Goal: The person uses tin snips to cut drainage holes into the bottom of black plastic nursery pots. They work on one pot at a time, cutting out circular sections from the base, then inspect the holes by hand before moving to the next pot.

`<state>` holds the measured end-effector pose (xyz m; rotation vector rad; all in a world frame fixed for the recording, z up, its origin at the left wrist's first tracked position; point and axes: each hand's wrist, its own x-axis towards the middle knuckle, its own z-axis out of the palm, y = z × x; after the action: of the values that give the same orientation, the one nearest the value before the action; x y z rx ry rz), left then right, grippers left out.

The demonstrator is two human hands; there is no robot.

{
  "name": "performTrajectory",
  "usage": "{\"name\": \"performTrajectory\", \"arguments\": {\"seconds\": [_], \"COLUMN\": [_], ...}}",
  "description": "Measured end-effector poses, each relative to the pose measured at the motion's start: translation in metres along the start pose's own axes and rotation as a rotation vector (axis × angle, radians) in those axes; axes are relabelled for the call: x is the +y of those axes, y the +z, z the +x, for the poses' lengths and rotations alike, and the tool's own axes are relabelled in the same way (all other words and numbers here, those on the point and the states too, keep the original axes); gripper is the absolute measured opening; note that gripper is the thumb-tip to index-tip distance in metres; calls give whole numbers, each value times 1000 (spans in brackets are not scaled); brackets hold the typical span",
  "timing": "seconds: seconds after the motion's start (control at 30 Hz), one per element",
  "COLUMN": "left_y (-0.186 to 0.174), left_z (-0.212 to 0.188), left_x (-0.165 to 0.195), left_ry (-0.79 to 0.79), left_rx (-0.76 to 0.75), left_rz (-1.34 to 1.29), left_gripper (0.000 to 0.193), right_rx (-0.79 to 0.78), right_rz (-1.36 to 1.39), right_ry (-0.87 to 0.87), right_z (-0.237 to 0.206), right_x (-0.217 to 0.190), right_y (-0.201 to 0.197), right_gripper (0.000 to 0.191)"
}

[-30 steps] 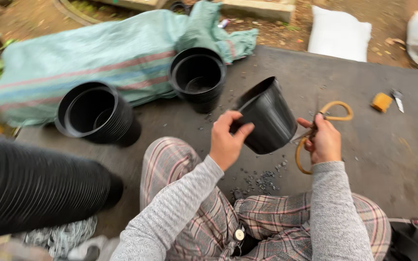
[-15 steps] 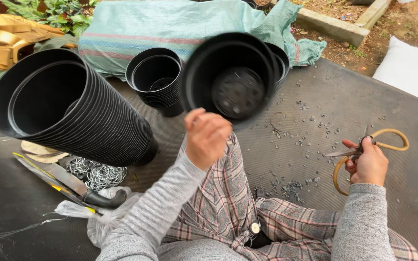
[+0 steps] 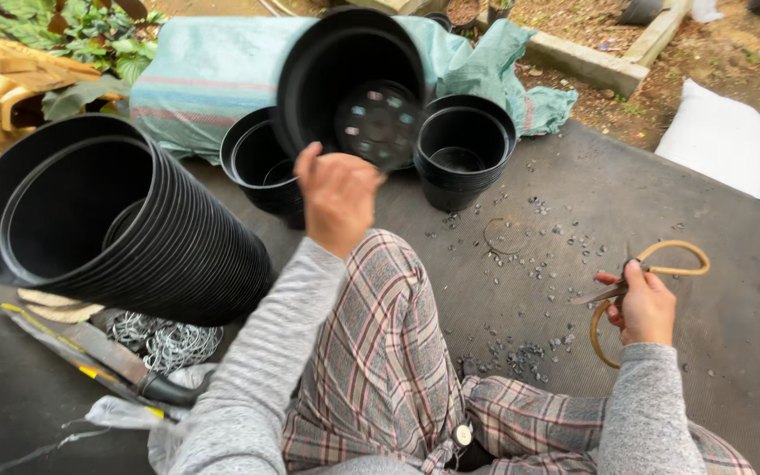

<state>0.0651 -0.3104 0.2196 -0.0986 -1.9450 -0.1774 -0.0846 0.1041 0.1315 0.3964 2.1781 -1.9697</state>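
While raised at upper centre, black plastic pot (image 3: 351, 84) tipped, mouth facing camera, left hand (image 3: 338, 195) gripping rim, right hand (image 3: 644, 305) clutching scissors (image 3: 639, 283).

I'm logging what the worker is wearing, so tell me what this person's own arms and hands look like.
Both arms are covered by long grey knit sleeves with a fine rib, ending in snug cuffs at the wrists. The left hand and right hand are bare: no gloves, and no rings or watch that I can make out. Below them show plaid trousers in grey, red and white.
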Motion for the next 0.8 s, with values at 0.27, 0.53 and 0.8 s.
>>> {"name": "performTrajectory", "arguments": {"seconds": [0.27,0.53,0.8], "left_y": [98,68,17], "left_z": [42,15,-30], "left_x": [8,-69,-132], "left_ry": [36,-49,-157], "left_rx": [-50,-69,-103], "left_rz": [13,275,665], "left_gripper": [14,13,14], "right_rx": [13,-18,-33], "right_rz": [-52,-121,-230], "right_ry": [5,25,4], "right_z": [9,13,10], "right_x": [4,1,-3], "right_y": [4,22,30], "right_gripper": [26,27,32]}}
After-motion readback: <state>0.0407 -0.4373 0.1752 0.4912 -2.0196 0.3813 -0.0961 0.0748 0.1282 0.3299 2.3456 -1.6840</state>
